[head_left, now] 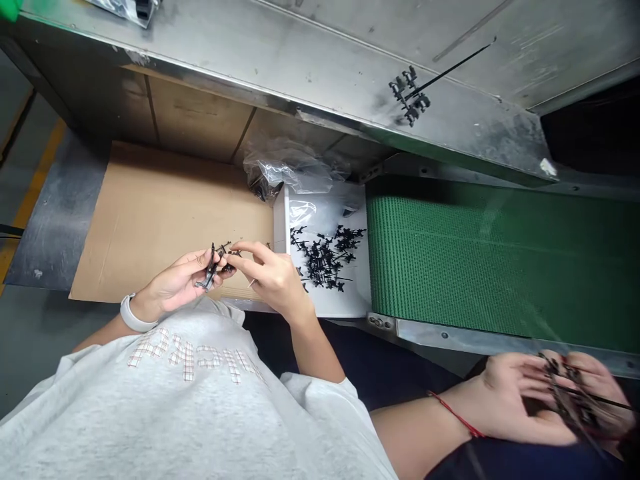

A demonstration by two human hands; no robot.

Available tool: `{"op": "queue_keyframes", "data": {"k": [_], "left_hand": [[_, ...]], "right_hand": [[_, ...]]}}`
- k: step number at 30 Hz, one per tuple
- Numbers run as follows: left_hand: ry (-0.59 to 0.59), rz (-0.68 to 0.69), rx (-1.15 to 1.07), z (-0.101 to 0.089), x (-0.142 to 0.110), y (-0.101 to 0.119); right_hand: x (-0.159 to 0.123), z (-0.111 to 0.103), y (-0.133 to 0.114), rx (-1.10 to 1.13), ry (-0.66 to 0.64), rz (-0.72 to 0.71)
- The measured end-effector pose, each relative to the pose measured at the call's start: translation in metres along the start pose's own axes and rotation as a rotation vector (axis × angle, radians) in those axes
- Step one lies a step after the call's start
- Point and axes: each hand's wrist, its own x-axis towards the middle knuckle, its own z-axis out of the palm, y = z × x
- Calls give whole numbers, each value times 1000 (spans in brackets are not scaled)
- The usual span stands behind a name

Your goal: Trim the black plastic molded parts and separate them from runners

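My left hand [177, 283], with a white band on its wrist, holds a small black plastic part [211, 272] between thumb and fingers. My right hand [275, 277] reaches in from the other side, its thumb and fingertips closed at the same black piece. The exact grip is partly hidden by the fingers. Both hands are above the near edge of a brown cardboard sheet [165, 207]. Close to the right hand, a white tray [325, 308] holds a pile of black branched plastic pieces [325, 260].
A green conveyor belt [480, 260] runs off to the right. Clear plastic bags [295, 170] lie behind the tray. On the metal ledge [300, 80] sits a black branched piece [413, 97] with a long stem. At lower right, another person's hands [515, 397] hold black pieces.
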Motion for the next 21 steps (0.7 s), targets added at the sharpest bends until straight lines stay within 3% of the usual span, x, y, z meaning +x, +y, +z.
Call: {"op": "queue_keyframes", "data": {"k": [3, 9, 13, 16, 21], "left_hand": [[-7, 5, -49, 6, -1, -2], [92, 108, -72, 11, -2, -6], [155, 229, -67, 15, -3, -13], [172, 270, -46, 19, -4, -19], [233, 308, -5, 26, -6, -28]], "right_hand": [[-1, -2, -5, 90, 19, 48], [-18, -5, -15, 773, 27, 397], [-27, -1, -32, 1080, 68, 516], [-24, 3, -40, 1043, 190, 493], [-13, 8, -46, 603, 324, 388]]}}
